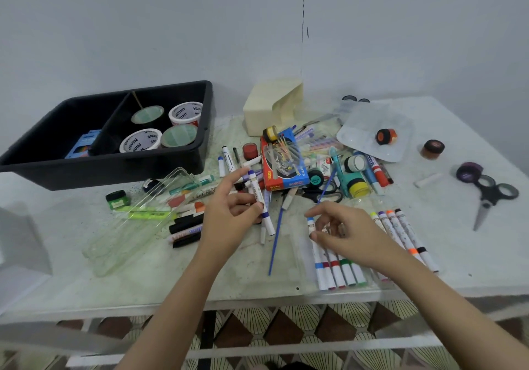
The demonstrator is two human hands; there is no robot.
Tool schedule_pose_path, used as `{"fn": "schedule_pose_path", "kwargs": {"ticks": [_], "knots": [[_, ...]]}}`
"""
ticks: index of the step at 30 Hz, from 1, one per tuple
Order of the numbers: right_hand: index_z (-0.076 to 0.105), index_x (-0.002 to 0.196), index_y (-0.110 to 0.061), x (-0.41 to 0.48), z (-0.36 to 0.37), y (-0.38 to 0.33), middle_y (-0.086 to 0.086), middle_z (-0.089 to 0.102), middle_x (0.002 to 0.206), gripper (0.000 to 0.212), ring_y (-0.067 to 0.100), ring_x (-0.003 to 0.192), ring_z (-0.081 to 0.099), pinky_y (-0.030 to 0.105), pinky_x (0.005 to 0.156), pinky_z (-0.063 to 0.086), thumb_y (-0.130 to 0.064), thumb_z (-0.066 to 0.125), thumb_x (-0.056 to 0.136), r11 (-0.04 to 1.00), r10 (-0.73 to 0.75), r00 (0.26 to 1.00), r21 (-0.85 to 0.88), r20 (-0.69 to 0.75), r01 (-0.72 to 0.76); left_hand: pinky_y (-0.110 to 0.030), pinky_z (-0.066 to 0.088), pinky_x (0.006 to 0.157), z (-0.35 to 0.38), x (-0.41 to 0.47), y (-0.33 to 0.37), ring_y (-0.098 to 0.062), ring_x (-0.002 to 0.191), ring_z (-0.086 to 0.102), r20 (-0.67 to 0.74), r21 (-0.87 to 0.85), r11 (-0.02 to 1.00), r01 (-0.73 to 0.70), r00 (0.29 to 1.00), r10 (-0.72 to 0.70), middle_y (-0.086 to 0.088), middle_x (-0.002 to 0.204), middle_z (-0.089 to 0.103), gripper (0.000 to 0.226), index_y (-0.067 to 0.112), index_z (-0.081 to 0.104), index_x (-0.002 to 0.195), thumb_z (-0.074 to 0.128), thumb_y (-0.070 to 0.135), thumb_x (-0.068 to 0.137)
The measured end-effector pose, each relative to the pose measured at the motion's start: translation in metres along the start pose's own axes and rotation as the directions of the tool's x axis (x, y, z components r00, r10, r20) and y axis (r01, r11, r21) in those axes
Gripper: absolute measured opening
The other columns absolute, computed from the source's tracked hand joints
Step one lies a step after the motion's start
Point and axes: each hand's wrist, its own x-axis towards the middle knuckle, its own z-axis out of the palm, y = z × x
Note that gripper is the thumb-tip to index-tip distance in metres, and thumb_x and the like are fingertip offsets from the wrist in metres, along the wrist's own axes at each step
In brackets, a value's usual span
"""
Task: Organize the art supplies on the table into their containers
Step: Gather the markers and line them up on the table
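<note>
We begin with the table (pixel 472 255), which carries everything; at its far left stands the black bin (pixel 100 175), with tape rolls (pixel 140 140) in its right compartment. In front of the bin a clear case (pixel 120 243) lies open; behind the central heap sits a cream box (pixel 266 109); the red paint box (pixel 283 169) lies on top of that heap; the scissors (pixel 486 197) lie well apart at the right.

Nearer us, a row of markers (pixel 340 272) lies side by side in what looks like a clear sleeve (pixel 305 255) by the near edge; four more markers (pixel 400 232) lie just beside it. A blue brush (pixel 276 235) runs between our hands.

Our left hand (pixel 229 220) pinches a purple marker (pixel 259 195) between thumb and fingertips, its other fingers spread, holding it above the clutter. Our right hand (pixel 346 235) pinches the top of the blue marker (pixel 312 226) at the left end of the row, thumb below and forefinger above.

We judge that the marker set is partly gathered and the purple one is due to join it. The risks are plain enough: the sleeve is light and near the edge, so a push from the right hand could slide it, markers and all, towards the floor; the purple marker is held lightly and could slip and roll; crossing over, the left hand could catch the brush and flick it off the table.
</note>
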Motion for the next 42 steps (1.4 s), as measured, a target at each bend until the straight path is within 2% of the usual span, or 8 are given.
{"fn": "schedule_pose_path", "kwargs": {"ticks": [4,7,13,18,26,33,39,42], "knots": [[0.05,0.132,-0.032,-0.001,0.001,0.002,-0.014,0.052,0.114,0.055,0.001,0.104,0.046,0.017,0.086,0.035,-0.041,0.069,0.08,0.952,-0.037,0.994,-0.298,0.105,0.067,-0.043,0.058,0.075,0.0,-0.001,0.0,-0.022,0.076,0.07,-0.008,0.013,1.0,0.012,1.0,-0.012,-0.011,0.079,0.068,0.061,0.034,0.053,0.122,0.064,-0.009,0.081],[0.038,0.14,-0.037,-0.005,0.0,0.001,-0.012,0.043,0.125,0.067,0.004,0.119,0.036,0.017,0.094,0.028,-0.048,0.066,0.08,0.932,-0.059,0.987,-0.345,0.15,0.108,-0.042,0.058,0.074,0.0,-0.002,0.001,-0.021,0.076,0.07,-0.005,0.023,1.0,0.009,1.0,-0.009,-0.01,0.079,0.068,0.06,0.035,0.053,0.121,0.064,-0.009,0.081],[0.03,0.144,-0.04,-0.012,-0.005,-0.001,-0.012,0.028,0.141,0.086,0.007,0.128,0.024,0.025,0.104,0.021,-0.067,0.065,0.07,0.874,-0.044,0.958,-0.454,0.285,0.175,-0.038,0.058,0.074,0.001,-0.003,0.001,-0.018,0.074,0.07,0.012,0.027,1.0,0.007,1.0,-0.007,-0.006,0.075,0.069,0.06,0.027,0.052,0.127,0.063,-0.009,0.081],[0.019,0.147,-0.042,-0.014,-0.005,0.0,-0.01,0.015,0.149,0.094,0.009,0.131,0.016,0.027,0.106,0.018,-0.071,0.063,0.069,0.846,-0.006,0.942,-0.5,0.335,0.183,-0.037,0.058,0.075,0.004,-0.003,-0.001,-0.021,0.077,0.07,0.028,0.038,0.999,0.011,1.0,-0.013,-0.011,0.078,0.069,0.06,0.027,0.051,0.127,0.064,-0.009,0.081],[0.018,0.148,-0.04,-0.017,-0.005,-0.006,-0.004,0.017,0.15,0.091,0.013,0.131,0.018,0.027,0.105,0.019,-0.066,0.062,0.073,0.816,0.006,0.942,-0.546,0.335,0.189,-0.028,0.057,0.065,0.016,-0.008,-0.001,-0.023,0.073,0.07,0.087,-0.002,0.999,0.036,0.996,-0.036,-0.02,0.081,0.066,0.057,0.026,0.054,0.122,0.065,-0.01,0.079],[0.024,0.144,-0.045,-0.016,-0.007,-0.002,-0.005,0.019,0.146,0.09,0.012,0.132,0.011,0.027,0.104,0.018,-0.07,0.063,0.068,0.841,0.028,0.948,-0.52,0.316,0.149,-0.031,0.059,0.063,0.026,-0.021,-0.004,-0.023,0.068,0.07,0.21,0.134,0.984,0.12,0.967,-0.147,-0.015,0.08,0.067,0.053,0.032,0.056,0.112,0.075,0.0,0.074],[0.019,0.145,-0.047,-0.017,-0.006,0.004,-0.006,0.019,0.149,0.1,0.01,0.132,0.008,0.022,0.1,0.011,-0.087,0.044,0.056,0.84,0.012,0.942,-0.514,0.335,0.172,-0.033,0.059,0.066,0.029,-0.03,-0.008,-0.024,0.068,0.07,0.249,0.19,0.969,0.156,0.947,-0.201,-0.016,0.078,0.07,0.054,0.026,0.055,0.114,0.076,0.0,0.072],[0.02,0.145,-0.045,-0.019,-0.007,0.006,-0.005,0.018,0.15,0.093,0.011,0.134,0.008,0.023,0.104,0.012,-0.079,0.056,0.066,0.85,0.002,0.944,-0.497,0.331,0.173,-0.036,0.059,0.069,0.032,-0.034,-0.012,-0.019,0.065,0.07,0.267,0.238,0.962,0.135,0.943,-0.198,-0.011,0.074,0.071,0.054,0.024,0.055,0.114,0.08,0.004,0.07]]}}
